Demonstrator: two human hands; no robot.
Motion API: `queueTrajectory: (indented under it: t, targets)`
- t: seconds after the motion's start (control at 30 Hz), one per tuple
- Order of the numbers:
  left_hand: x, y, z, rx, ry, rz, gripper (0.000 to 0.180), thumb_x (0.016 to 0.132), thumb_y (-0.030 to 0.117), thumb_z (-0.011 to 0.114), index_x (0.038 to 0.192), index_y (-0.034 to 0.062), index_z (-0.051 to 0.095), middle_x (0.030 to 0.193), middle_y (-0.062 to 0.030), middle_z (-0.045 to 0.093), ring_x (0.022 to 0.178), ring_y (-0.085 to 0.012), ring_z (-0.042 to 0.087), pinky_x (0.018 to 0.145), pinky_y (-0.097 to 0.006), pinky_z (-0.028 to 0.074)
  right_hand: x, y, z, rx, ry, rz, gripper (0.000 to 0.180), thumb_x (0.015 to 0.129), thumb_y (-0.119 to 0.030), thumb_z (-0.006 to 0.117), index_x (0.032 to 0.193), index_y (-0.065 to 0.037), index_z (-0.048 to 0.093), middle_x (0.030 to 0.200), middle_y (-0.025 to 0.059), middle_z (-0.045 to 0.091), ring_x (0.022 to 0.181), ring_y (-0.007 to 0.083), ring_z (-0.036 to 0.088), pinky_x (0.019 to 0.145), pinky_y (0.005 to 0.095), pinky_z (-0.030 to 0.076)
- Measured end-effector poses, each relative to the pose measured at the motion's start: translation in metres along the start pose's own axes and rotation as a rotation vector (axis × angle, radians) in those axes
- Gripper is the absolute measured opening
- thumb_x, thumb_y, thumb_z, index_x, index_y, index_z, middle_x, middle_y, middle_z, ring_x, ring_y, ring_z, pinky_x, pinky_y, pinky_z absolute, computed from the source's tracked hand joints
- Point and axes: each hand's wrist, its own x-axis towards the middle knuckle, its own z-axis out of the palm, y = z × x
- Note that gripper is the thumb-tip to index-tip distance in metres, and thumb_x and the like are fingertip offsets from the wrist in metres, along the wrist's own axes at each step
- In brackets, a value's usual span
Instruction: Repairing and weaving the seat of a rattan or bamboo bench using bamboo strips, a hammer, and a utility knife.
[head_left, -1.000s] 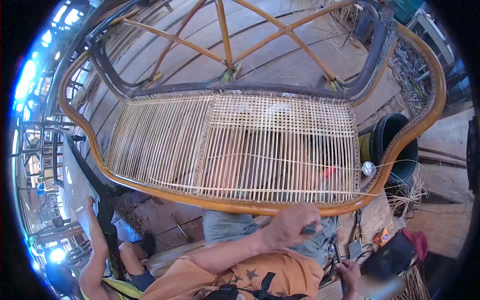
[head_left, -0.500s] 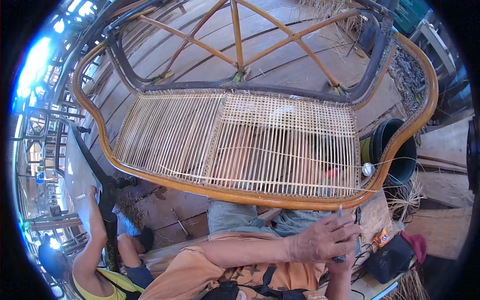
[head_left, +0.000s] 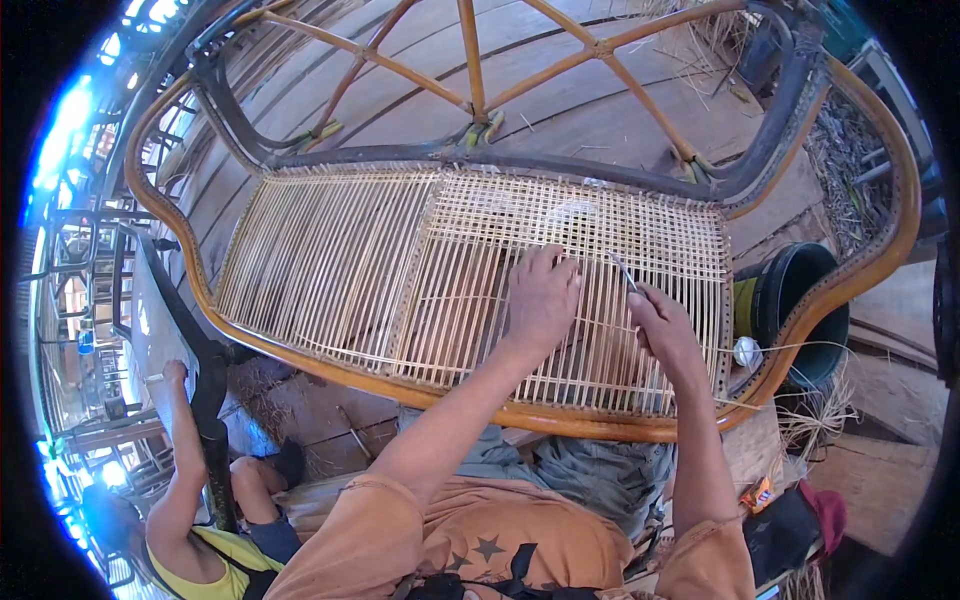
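Observation:
Across my lap lies a bench frame (head_left: 560, 422) of orange-brown and dark rattan. Its seat (head_left: 300, 235) is strung with pale cane strands. On the right half, cross strands make a tight woven band (head_left: 640, 215) along the back edge. My left hand (head_left: 543, 298) rests on the strands just below that band, fingers extended with the thumb side partly hidden. To its right, my right hand (head_left: 662, 325) grips a slim pointed tool, an awl by its look (head_left: 622, 268), its metal tip at the weave. A loose cane strand (head_left: 590, 322) runs crosswise below.
A dark bucket (head_left: 815, 345) stands beyond the frame's right side, near a white round object (head_left: 746, 351). A black bag (head_left: 785, 535) and red cloth (head_left: 826, 512) lie at lower right. Another person in yellow (head_left: 205, 555) works at a piece at left.
Both hands have moved from beside my lap at lower right up onto the seat. They are now apart, with the tool in my right hand at the weave. The view has shifted slightly.

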Motion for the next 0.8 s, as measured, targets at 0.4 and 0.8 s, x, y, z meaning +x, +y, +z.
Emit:
queueTrajectory:
  t: [0.4,0.8]
  targets:
    - [0.017,-0.004,0.036,0.102,-0.069,-0.171,0.028,0.081,0.012,0.056,0.106,0.0023,0.063,0.135,-0.0188,0.04,0.128,-0.0446,0.033,0.104,-0.056,0.026,0.054,-0.002,0.005,-0.803,0.022,-0.185,0.026,0.089,-0.027,0.054,0.101,-0.004,0.056,0.089,0.0204,0.062,0.085,0.0383,0.061,0.074,0.0485,0.046]
    - [0.027,0.001,0.033,0.052,-0.11,-0.267,0.026,0.082,0.01,0.056,0.104,0.0015,0.064,0.136,-0.0212,0.041,0.13,-0.0456,0.032,0.106,-0.057,0.026,0.048,-0.005,0.028,-0.832,0.147,-0.045,0.026,0.091,-0.027,0.054,0.105,-0.006,0.058,0.091,0.0187,0.063,0.087,0.0336,0.064,0.076,0.0451,0.05]
